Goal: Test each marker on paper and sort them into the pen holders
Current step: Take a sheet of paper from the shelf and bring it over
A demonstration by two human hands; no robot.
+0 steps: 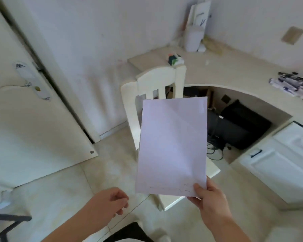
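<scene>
My right hand (pixel 210 199) pinches the lower right corner of a white sheet of paper (pixel 172 145), holding it up in the air in front of a chair. Faint pen marks run along the sheet's bottom edge. My left hand (pixel 110 202) hangs beside it to the left, fingers loosely curled, holding nothing. On the desk at the right edge lies a heap of markers (pixel 292 83). A small pen holder with coloured tips (pixel 175 59) sits on the desk's left end, behind the chair back. A tall white holder (pixel 194 38) stands in the far corner.
A cream chair (pixel 157 84) stands pushed against the curved desk (pixel 234 74). Dark bags and cables (pixel 234 130) lie under the desk. White cabinet drawers (pixel 283 163) are at the right, a door with a handle (pixel 32 82) at the left. Tiled floor lies below.
</scene>
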